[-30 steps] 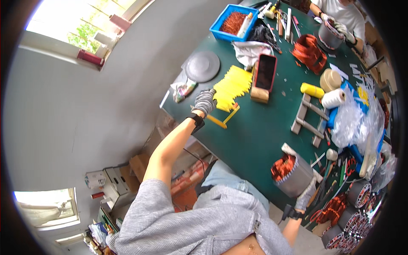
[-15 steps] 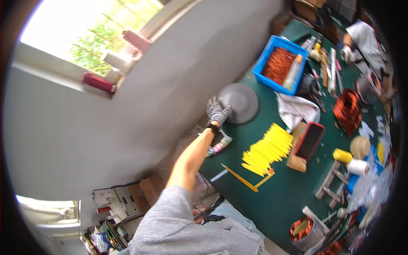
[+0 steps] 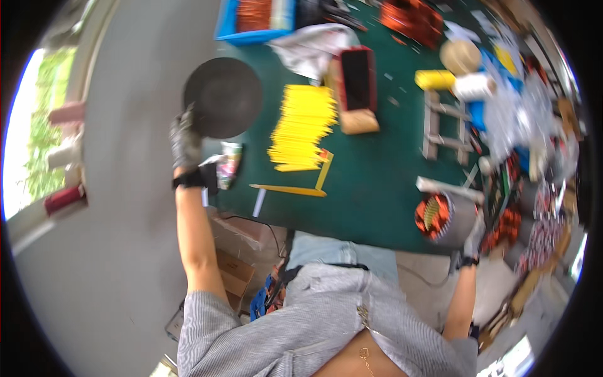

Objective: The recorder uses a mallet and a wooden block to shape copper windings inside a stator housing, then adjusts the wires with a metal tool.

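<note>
- The gloved fingers (image 3: 186, 129) of the left hand (image 3: 186, 146) curl round the lower left rim of a dark round disc (image 3: 223, 97), upper left of the frame, gripping it at the edge; the disc sits at the near left corner of the green table (image 3: 383, 188), and I cannot tell whether it rests on the top or is lifted clear.
- The right hand (image 3: 472, 242), also gloved, at the right of the frame, is pressed against a grey cylinder with copper windings (image 3: 443, 217) at the table's near edge; its fingers look wrapped on the cylinder's side, though blur hides how firmly.
- The disc looks stiff and thin, likely plastic or metal and fairly light, I'd judge; a 1-handed rim pinch seems enough, but a smooth face could slip through a fabric glove, so thumb on top and fingers under is the safer hold.
- The wound cylinder looks heavy and dense; I'd take it by the metal shell, not by the copper ends, which could bend or scratch.
- Just right of the disc lies a fan of yellow strips (image 3: 304, 125), loose enough to scatter if brushed.
</note>
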A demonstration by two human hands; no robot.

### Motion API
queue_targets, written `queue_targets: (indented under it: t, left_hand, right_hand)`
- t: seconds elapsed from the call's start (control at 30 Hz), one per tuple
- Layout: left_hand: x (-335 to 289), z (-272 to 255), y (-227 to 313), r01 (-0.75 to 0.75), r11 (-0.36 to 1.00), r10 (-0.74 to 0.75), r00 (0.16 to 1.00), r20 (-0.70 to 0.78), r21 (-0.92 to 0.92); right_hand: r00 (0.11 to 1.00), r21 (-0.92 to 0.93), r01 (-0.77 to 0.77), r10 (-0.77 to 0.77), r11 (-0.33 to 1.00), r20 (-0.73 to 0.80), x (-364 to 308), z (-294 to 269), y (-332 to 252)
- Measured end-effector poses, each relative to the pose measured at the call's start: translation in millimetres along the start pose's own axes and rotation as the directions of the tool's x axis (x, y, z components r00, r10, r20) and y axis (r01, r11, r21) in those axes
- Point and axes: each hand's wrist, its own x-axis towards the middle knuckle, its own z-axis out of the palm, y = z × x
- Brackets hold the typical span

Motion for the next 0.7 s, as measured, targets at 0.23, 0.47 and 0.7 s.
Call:
queue_targets:
  t: [0.23, 0.47, 0.7]
  left_hand:
    - [-195.2, 122.3, -75.5, -0.019, 0.867, -0.04, 0.993, 0.108, 0.498]
    - [-286.2, 175.2, -232.3, 0.423, 0.903, -0.426, 0.903, 0.047, 0.071]
    - [-287.5, 210.1, -229.2, -0.084, 0.244, 0.242, 0.97, 0.024, 0.966]
  right_hand:
    - [0.999, 0.161, 0.0, 0.007, 0.987, -0.041, -19.8, 3.4, 7.2]
    - [0.994, 0.285, 0.088, -0.103, 0.955, 0.038, -35.0, 12.0, -14.4]
    - [0.947, 0.337, 0.272, -0.312, 0.901, 0.071, -34.6, 9.9, 41.3]
